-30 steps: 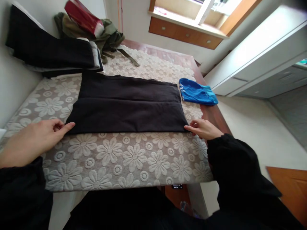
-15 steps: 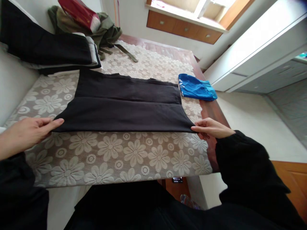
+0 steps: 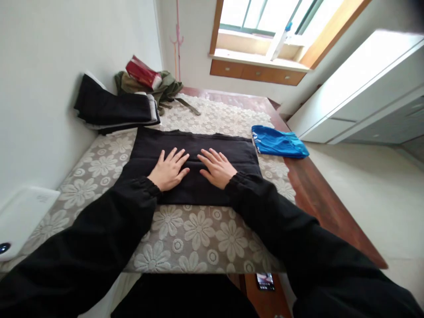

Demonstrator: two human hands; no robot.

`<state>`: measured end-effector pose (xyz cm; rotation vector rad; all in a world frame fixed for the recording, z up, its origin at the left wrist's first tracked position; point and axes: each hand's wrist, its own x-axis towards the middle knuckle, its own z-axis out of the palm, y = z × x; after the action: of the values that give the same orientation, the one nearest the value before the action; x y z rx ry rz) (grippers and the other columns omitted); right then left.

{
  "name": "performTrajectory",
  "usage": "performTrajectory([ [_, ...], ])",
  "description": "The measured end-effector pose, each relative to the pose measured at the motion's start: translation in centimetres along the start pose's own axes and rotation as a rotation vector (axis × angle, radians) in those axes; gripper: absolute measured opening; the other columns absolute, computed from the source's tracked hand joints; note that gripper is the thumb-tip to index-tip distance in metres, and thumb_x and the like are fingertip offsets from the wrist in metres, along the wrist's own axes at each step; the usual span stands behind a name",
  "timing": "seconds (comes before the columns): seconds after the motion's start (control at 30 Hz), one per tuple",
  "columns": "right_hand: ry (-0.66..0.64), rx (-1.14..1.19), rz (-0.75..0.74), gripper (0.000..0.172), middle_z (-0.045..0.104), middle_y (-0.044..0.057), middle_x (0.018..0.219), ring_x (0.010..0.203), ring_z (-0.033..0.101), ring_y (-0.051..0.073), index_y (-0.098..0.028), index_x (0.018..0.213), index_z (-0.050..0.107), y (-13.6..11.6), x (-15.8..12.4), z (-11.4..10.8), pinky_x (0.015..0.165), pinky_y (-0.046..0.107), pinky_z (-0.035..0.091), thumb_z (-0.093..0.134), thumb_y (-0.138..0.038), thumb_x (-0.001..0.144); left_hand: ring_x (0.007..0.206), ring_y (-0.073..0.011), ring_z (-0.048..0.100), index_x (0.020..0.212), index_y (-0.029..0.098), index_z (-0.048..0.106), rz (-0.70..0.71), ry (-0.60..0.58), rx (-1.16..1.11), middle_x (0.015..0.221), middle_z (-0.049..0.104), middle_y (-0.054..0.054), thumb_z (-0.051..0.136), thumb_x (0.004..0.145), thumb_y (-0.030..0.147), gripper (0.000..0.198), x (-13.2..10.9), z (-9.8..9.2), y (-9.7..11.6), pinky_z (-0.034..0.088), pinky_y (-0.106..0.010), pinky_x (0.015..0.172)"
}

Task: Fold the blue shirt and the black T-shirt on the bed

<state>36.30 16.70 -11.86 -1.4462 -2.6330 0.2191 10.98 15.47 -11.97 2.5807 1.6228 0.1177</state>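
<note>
A black cloth [image 3: 195, 143] lies spread on the lace tablecloth [image 3: 198, 232], its near edge running straight across. My left hand [image 3: 169, 170] rests flat on the cloth's middle, a little left of centre, with fingers spread. Just to the right of centre, my right hand [image 3: 217, 168] also lies flat on it, fingers apart. The two hands do not touch, and neither grips anything. My sleeves cover parts of the cloth's lower left and right sides.
Folded dark clothes [image 3: 114, 106] are stacked by the left wall, near a green bag [image 3: 168, 86] and a red package [image 3: 142, 73]. A folded blue garment [image 3: 280, 142] sits at right. A white device [image 3: 28, 216] is at left; a phone [image 3: 265, 281] lies below the table edge.
Both hands have let go of the cloth's near corners and moved inward onto its middle, now flat. The view has shifted, showing more of the window and the white device.
</note>
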Motion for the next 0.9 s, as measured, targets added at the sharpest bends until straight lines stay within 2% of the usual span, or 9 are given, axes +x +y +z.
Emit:
performTrajectory([
  [0.13,-0.004,-0.049,0.039,0.068,0.022,0.007,0.184,0.171,0.018,0.040,-0.025,0.176,0.037,-0.2,1.6,3.3,0.134,0.073,0.017,0.045,-0.048,0.113,0.170,-0.0379,0.026,0.172,0.026,0.043,-0.012,0.054,0.001,0.182,0.033,-0.009,0.040,0.111,0.053,0.066,0.8,2.0,-0.7,0.019,-0.071,0.138],
  [0.23,0.010,-0.068,0.039,0.069,0.024,0.008,0.184,0.170,0.020,0.041,-0.025,0.176,0.037,0.5,1.7,3.5,0.133,0.074,0.020,0.047,-0.051,0.112,0.167,-0.0421,0.033,0.168,0.027,0.048,0.018,0.079,0.019,0.179,0.038,-0.013,0.042,0.110,0.056,0.066,1.1,1.9,-0.9,0.027,-0.075,0.133],
  [0.33,0.036,-0.064,0.026,0.058,0.046,0.011,0.174,0.159,0.041,0.040,-0.025,0.164,0.055,0.5,2.8,2.4,0.129,0.065,0.036,0.047,-0.049,0.112,0.155,-0.0416,0.051,0.157,0.023,0.061,-0.001,0.112,0.026,0.167,0.055,-0.019,0.044,0.109,0.054,0.059,2.8,1.4,-0.2,0.041,-0.068,0.127],
  [0.4,0.073,-0.059,0.041,0.051,0.060,0.016,0.160,0.146,0.054,0.037,-0.020,0.153,0.064,0.4,4.1,1.9,0.123,0.055,0.045,0.044,-0.044,0.113,0.154,-0.0384,0.053,0.155,0.020,0.063,-0.006,0.137,0.025,0.165,0.057,-0.019,0.044,0.110,0.047,0.055,4.2,1.5,0.2,0.042,-0.064,0.129],
  [0.43,0.097,-0.061,0.059,0.049,0.062,0.017,0.157,0.144,0.056,0.036,-0.017,0.150,0.065,0.4,4.6,1.9,0.123,0.053,0.045,0.044,-0.042,0.113,0.157,-0.0375,0.049,0.157,0.020,0.060,0.005,0.144,0.023,0.168,0.054,-0.018,0.043,0.110,0.043,0.055,4.9,1.7,0.3,0.040,-0.064,0.131],
  [0.53,0.134,-0.067,0.089,0.054,0.047,0.018,0.171,0.159,0.041,0.037,-0.013,0.159,0.057,0.5,5.6,2.6,0.133,0.057,0.031,0.045,-0.038,0.112,0.167,-0.0395,0.034,0.168,0.022,0.048,0.057,0.145,0.015,0.178,0.039,-0.012,0.042,0.111,0.041,0.061,5.9,2.7,0.1,0.031,-0.070,0.135],
  [0.63,0.102,-0.052,0.055,0.064,0.026,0.011,0.183,0.169,0.023,0.038,-0.014,0.172,0.041,1.1,5.7,3.7,0.137,0.064,0.020,0.041,-0.037,0.113,0.168,-0.0405,0.031,0.171,0.020,0.043,0.085,0.137,0.018,0.181,0.034,-0.012,0.040,0.112,0.042,0.064,6.0,3.4,-0.4,0.031,-0.070,0.136],
  [0.73,0.087,-0.053,0.029,0.068,0.022,0.011,0.183,0.170,0.020,0.038,-0.013,0.176,0.034,1.5,5.5,4.2,0.137,0.067,0.018,0.038,-0.036,0.112,0.169,-0.0398,0.029,0.172,0.022,0.042,0.100,0.129,0.023,0.180,0.034,-0.011,0.039,0.112,0.042,0.064,5.8,3.4,-0.6,0.030,-0.069,0.136],
  [0.9,0.100,-0.072,0.004,0.068,0.021,0.013,0.182,0.171,0.020,0.037,-0.008,0.174,0.037,1.8,5.5,4.3,0.138,0.064,0.020,0.038,-0.037,0.113,0.169,-0.0406,0.029,0.172,0.020,0.042,0.102,0.122,0.020,0.180,0.035,-0.012,0.037,0.113,0.045,0.064,5.9,3.1,-0.6,0.029,-0.070,0.136],
])
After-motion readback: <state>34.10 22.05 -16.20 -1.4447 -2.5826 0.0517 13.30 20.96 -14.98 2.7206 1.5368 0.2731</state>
